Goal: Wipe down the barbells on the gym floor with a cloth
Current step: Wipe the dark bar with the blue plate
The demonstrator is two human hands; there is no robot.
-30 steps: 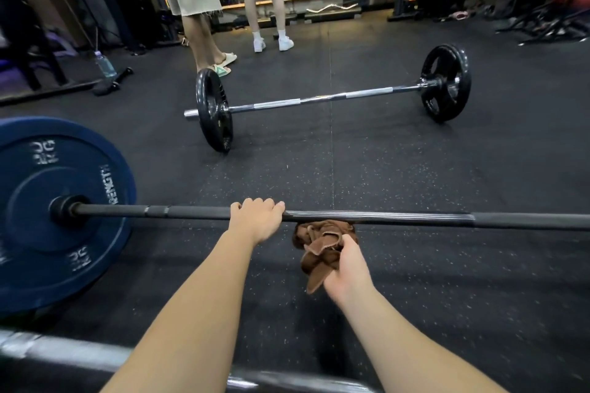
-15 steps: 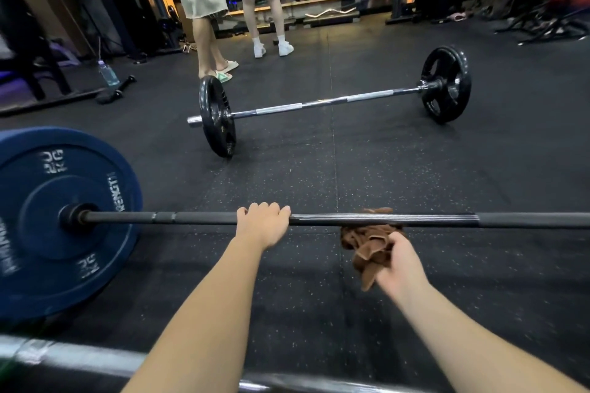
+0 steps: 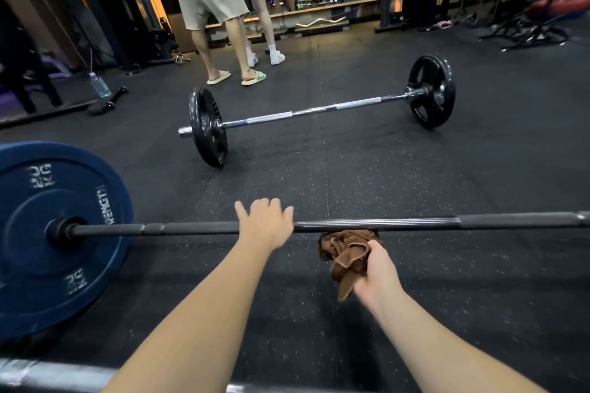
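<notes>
Our left hand (image 3: 265,226) lies over the near barbell (image 3: 415,223), fingers straight and spread rather than wrapped round it; we cannot tell how hard the palm bears down. Our right hand (image 3: 378,271) grips the brown cloth (image 3: 346,250) in a tight bunch, and the wad touches the near underside of the shaft just beside the left hand. Right now only one face of the steel meets fabric, so to our eye the better stroke folds the cloth round the shaft and twists as it slides, working into the ridged grip section. We'd want the left hand firm enough to stop the bar rolling on the rubber floor (image 3: 351,175). Long passes towards the right end look sensible, then back towards the blue plate (image 3: 64,249). Further out, the far barbell (image 3: 319,110) sits well apart between its black plates (image 3: 432,91), and a third bar (image 3: 48,373) crosses the bottom edge nearest us. We judge that both are waiting their turn.
</notes>
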